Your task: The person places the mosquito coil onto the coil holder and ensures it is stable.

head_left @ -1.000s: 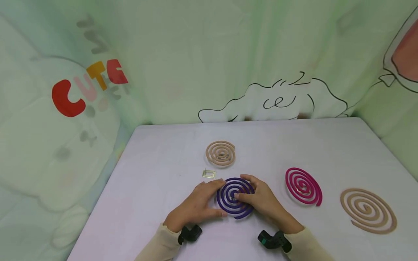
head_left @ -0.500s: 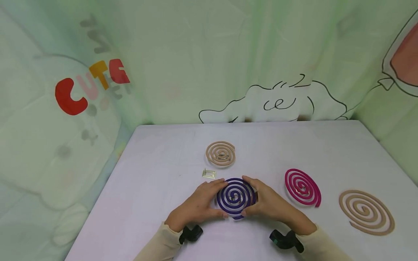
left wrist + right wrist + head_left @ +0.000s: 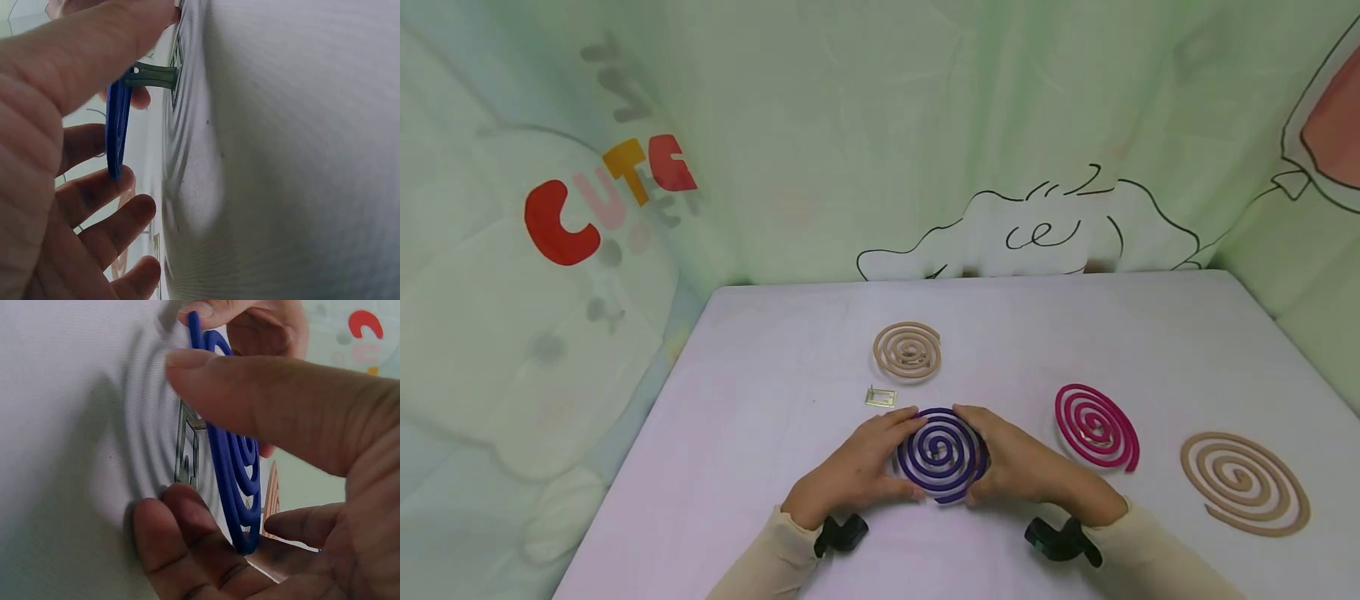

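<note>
A dark blue mosquito coil [image 3: 938,451] sits raised above the tabletop on a small metal stand [image 3: 182,444]. My left hand [image 3: 853,468] curves round its left rim, fingers at the far edge and thumb at the near one. On the opposite side, my right hand [image 3: 1026,467] holds the right rim between thumb and fingers. From the left wrist, the coil [image 3: 116,125] appears edge-on, with a stand leg [image 3: 153,76] reaching down to the cloth. In the right wrist view, the thumb lies against the coil [image 3: 224,487] and some fingers reach below it.
Behind the hands lie a loose metal stand [image 3: 881,398] and a tan coil [image 3: 909,353] with metal visible beneath it. A magenta coil [image 3: 1097,428] tilts on the right. Farther right, another tan coil [image 3: 1242,481] lies flat on the white-covered table [image 3: 760,358].
My right thumb has left the coil's centre and moved to its near right rim. The right wrist has shifted rightward. My left hand has hardly moved.
</note>
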`<state>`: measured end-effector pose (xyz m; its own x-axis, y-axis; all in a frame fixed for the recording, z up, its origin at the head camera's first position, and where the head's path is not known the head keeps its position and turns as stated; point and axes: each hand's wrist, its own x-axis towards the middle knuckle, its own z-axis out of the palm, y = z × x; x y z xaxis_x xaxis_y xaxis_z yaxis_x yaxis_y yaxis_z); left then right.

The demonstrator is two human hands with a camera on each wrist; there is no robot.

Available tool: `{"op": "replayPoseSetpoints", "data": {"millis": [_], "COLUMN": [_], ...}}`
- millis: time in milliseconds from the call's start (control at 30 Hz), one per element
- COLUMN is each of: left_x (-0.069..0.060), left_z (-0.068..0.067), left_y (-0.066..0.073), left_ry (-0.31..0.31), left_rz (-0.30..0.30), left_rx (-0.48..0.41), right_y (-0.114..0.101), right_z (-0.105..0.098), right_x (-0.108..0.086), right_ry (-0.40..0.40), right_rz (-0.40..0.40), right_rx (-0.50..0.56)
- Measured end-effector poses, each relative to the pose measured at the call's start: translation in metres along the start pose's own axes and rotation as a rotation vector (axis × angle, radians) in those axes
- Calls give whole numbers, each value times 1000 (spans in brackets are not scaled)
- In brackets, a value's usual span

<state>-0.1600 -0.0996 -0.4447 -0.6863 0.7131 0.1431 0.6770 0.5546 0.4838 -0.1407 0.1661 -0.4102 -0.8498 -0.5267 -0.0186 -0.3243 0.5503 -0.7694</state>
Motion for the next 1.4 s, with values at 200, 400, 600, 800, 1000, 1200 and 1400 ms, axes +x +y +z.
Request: {"op": "replayPoseSetpoints", "data": {"millis": [200,400,600,800,1000,1200,1400], "left_x": [1,3,8,15,24,34,43], "left_z": [0,1,0,0,1,1,1], "left_y": [1,-1,-2,1,7,12,15], "left_ry": [-6,-12,-10,-17,-37,-45,-44], "left_rz": [0,-39,-50,-65,-117,-129,-144], "left_rx": [18,-1,-8,8,53,90,104], "right_y": [-3,-7,-9,-9,-9,-12,-9], "right_z": [-4,-9,-16,-22,-29,-40,-46], "right_x": [2,4,9,14,17,19,23], "right_ry": [-19,-30,-60,-91,-118,-133,-149], "right_rz": [-43,-13,25,46,86,122,140], "right_rx": [-47,-101,-150,-199,-262,-310,-329]}}
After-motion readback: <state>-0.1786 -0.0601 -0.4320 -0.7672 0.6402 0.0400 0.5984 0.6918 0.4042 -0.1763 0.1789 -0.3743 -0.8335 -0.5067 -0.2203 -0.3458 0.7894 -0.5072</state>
